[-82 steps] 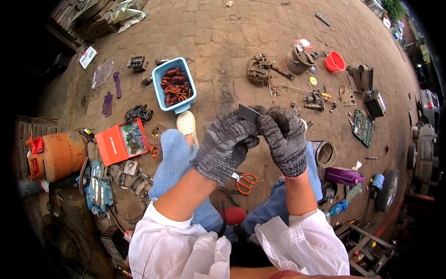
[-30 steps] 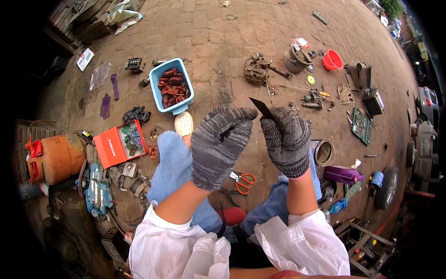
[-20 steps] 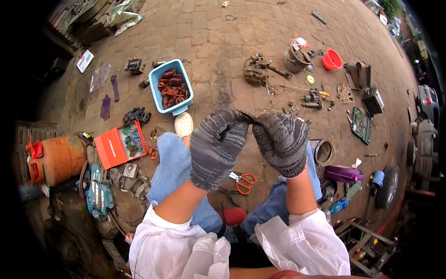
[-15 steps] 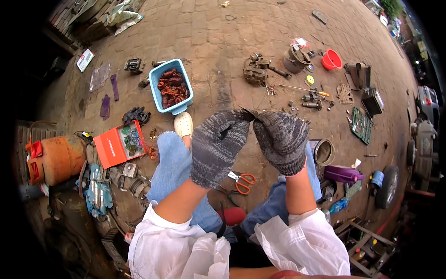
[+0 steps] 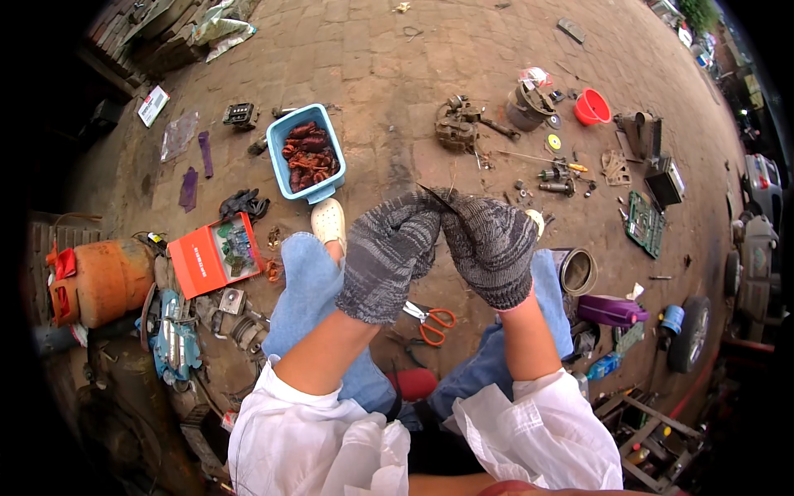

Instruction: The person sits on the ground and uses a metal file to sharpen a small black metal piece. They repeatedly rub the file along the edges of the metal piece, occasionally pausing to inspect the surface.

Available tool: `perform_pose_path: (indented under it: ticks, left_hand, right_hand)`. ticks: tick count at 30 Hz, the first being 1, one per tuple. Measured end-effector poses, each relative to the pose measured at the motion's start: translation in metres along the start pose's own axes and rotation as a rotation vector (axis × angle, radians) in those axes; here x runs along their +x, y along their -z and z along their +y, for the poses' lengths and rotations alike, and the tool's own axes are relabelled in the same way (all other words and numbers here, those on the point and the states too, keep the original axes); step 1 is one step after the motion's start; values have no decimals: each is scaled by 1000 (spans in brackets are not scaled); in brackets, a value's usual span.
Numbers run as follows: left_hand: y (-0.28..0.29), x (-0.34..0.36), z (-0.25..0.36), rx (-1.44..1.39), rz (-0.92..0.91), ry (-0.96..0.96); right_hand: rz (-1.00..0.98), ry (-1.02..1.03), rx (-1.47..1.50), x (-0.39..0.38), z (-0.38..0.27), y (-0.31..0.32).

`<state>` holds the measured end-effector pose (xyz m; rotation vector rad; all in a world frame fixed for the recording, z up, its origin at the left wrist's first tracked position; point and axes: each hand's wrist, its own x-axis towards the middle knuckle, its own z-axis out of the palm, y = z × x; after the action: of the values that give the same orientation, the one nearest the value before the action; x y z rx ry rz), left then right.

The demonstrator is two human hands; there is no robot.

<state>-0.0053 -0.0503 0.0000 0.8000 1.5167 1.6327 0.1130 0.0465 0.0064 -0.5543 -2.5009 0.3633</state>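
Observation:
My left hand [image 5: 392, 255] and my right hand [image 5: 490, 246], both in grey-black knitted gloves, meet in front of my knees. Their fingers are closed and pressed together at the tips. A thin dark pointed piece [image 5: 436, 197] sticks out from between them, pinched there; the gloves hide the rest, so its kind cannot be told. Below the hands, orange-handled scissors [image 5: 432, 323] lie on the ground between my legs. A blue plastic basin [image 5: 272, 140] holding dark reddish metal parts [image 5: 311, 154] stands beyond my left foot.
An open red box [image 5: 197, 263] of small parts lies left, near an orange gas cylinder [image 5: 116, 281]. Ahead to the right are a greasy metal part [image 5: 457, 131], a red bowl [image 5: 590, 107] and a green tool case [image 5: 644, 223]. A purple container [image 5: 610, 310] lies by my right knee.
My hands have drawn closer together, the right one shifting left. The dark piece now points up and left past the fingertips. A light shoe has come into view beside my right hand.

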Motion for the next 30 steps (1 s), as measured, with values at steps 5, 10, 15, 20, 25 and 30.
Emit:
perform_pose_path:
  ticks: [5, 10, 15, 20, 25, 30]
  left_hand:
    - [5, 3, -13, 342, -30, -251]
    - [6, 5, -12, 263, -48, -178]
    - [-3, 4, 1, -203, 28, 140]
    - [-7, -3, 21, -435, -13, 292]
    - [-5, 3, 25, -402, -24, 291]
    - [-3, 1, 23, -495, -14, 320]
  right_hand:
    - [5, 92, -179, -9, 1, -5]
    - [60, 48, -84, 0, -1, -8]
    - [259, -2, -194, 7, -7, -10]
    - [443, -387, 346, 10, 9, -1]
    - [91, -440, 758, 10, -15, -5]
    - [157, -501, 710, 9, -15, -5]
